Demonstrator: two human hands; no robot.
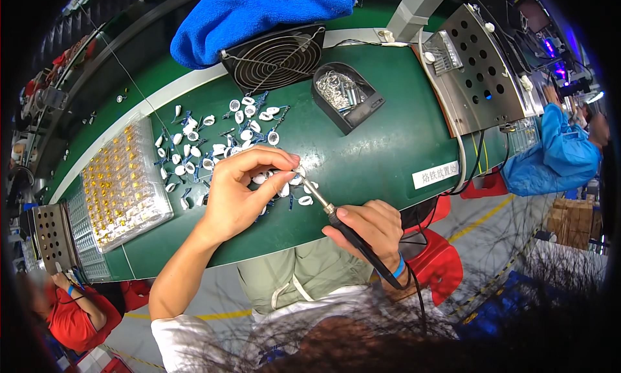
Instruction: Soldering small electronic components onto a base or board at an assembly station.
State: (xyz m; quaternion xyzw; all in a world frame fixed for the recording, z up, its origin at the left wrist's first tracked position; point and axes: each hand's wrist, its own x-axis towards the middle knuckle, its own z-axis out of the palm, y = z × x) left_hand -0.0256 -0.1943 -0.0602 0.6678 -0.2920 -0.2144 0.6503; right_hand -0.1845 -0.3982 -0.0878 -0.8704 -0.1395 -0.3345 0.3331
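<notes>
My right hand [370,229] is wrapped round the black handle of a soldering iron [352,234], whose metal shaft points up and left. The iron's tip meets the fingertips of my left hand [242,189]. Thumb and forefinger of that hand are pinched together; what sits between them is too small and hidden to name. Under and around my left hand lie many small white oval parts [193,136] with dark blue pieces attached, scattered over the green bench top [388,127].
Behind stand a black fan [278,59], a blue towel [259,17] and a black bin [349,121] of small metal parts. A clear tray [126,179] with yellow parts lies left, a perforated metal box [475,69] right. Co-workers in red [81,318] and blue [556,153] sit either side.
</notes>
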